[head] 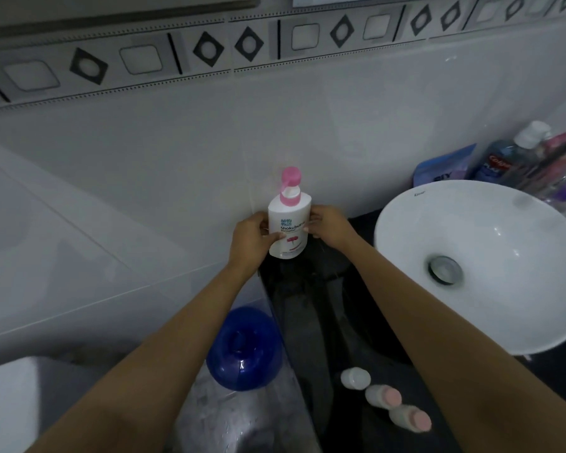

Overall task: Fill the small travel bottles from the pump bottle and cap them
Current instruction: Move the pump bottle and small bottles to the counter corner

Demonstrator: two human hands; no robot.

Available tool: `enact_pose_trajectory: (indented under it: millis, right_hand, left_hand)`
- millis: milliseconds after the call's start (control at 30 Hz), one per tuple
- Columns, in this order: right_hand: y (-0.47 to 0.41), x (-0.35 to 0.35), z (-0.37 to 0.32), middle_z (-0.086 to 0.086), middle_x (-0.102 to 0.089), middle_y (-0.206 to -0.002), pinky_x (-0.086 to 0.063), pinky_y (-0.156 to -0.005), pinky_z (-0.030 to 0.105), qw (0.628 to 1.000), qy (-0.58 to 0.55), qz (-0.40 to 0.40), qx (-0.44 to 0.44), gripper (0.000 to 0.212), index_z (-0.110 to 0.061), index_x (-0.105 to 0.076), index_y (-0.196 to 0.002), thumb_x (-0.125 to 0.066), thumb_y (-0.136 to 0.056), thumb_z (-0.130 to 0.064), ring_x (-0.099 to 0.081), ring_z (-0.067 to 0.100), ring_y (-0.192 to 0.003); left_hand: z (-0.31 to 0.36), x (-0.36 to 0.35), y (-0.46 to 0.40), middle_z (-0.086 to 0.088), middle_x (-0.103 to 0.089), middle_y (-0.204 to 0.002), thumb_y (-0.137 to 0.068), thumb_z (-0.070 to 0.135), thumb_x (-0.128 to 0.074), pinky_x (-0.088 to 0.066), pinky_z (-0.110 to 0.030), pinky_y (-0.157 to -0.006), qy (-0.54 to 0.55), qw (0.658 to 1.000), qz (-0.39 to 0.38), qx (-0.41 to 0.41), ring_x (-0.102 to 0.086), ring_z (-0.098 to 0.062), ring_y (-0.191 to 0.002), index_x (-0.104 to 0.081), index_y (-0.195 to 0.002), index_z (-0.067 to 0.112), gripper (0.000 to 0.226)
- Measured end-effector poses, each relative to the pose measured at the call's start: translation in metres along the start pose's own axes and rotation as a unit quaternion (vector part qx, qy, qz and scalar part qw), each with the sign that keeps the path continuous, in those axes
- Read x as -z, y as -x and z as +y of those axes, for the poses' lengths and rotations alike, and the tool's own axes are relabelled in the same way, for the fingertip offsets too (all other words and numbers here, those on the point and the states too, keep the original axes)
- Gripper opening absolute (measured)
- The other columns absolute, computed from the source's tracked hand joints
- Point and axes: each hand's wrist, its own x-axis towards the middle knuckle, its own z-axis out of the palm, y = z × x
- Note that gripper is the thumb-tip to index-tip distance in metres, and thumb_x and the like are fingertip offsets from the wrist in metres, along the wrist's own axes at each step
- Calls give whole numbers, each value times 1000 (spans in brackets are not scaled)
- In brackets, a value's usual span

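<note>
A white pump bottle point(289, 223) with a pink pump head stands upright at the back of the dark counter, against the tiled wall. My left hand point(250, 241) grips its left side with the thumb across the label. My right hand point(327, 225) holds its right side, fingers curled round it. Three small travel bottles sit near the counter's front edge: one with a white cap point(355, 378) and two with pink caps point(383, 396) point(410, 418).
A white round basin point(490, 256) with a metal drain fills the right side. Behind it stand a blue pouch point(445, 166) and a blue mouthwash bottle point(504, 158). A blue bottle top point(244, 348) sits below the counter's left edge.
</note>
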Motion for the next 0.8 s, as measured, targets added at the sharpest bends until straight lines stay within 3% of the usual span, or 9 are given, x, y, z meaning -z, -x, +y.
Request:
enact_pose_trajectory:
  millis: [133,233,300,367,500,667,800]
  right_hand:
    - [2,-2,2,21,-63,-120,-48,-87,33,1000,-3,9,-9,36,4,-57,-121,-57,-86,4,-57,20,-102]
    - [3,-2,6,28,-64,-112,-51,-88,42,999,20,16,-23,29,9,-59,-114,-58,-89,-6,-62,35,-104]
    - [7,-1,8,25,-63,-116,-50,-94,44,999,26,21,-37,38,6,-56,-122,-60,-89,-13,-60,32,-107]
    - [15,1,7,18,-61,-109,-48,-98,41,998,30,28,-46,47,4,-51,-129,-62,-89,-17,-56,21,-101]
    - [54,9,-3,5,-58,-96,-47,-85,28,998,13,55,-42,37,2,-58,-119,-62,-89,-21,-55,16,-93]
    - [146,23,0,5,-71,-97,-54,-87,33,993,-11,108,-45,34,-13,-64,-115,-61,-88,-33,-68,15,-86]
    - [238,21,23,4,-73,-83,-57,-78,30,973,-50,216,-67,21,-12,-69,-98,-66,-86,-29,-70,14,-75]
  left_hand:
    - [-2,0,3,-9,-70,-100,-72,19,-79,-53,-28,-77,-11,1000,1,-11,-63,-16,-86,-64,-105,8,38]
    - [-2,-1,4,-7,-68,-103,-73,23,-78,-48,-25,-76,-46,999,2,-20,-58,-13,-87,-62,-107,9,40]
    - [-3,-1,4,-6,-65,-100,-72,26,-79,-49,-29,-75,-74,997,3,-10,-57,-15,-86,-59,-107,10,44]
    - [-4,0,8,-5,-63,-95,-71,28,-79,-49,-32,-69,-105,994,9,7,-58,-18,-83,-56,-107,11,45]
    - [-3,0,27,-6,-62,-88,-77,23,-74,-50,-33,-66,-93,995,17,10,-60,-21,-79,-57,-100,13,30]
    - [17,-15,76,-2,-65,-93,-78,12,-73,-51,-24,-80,47,993,-100,-34,-62,-14,-86,-63,-95,17,20]
    - [30,-36,122,2,-66,-101,-75,14,-77,-49,-18,-86,59,958,-267,-91,-62,-6,-95,-65,-99,24,29]
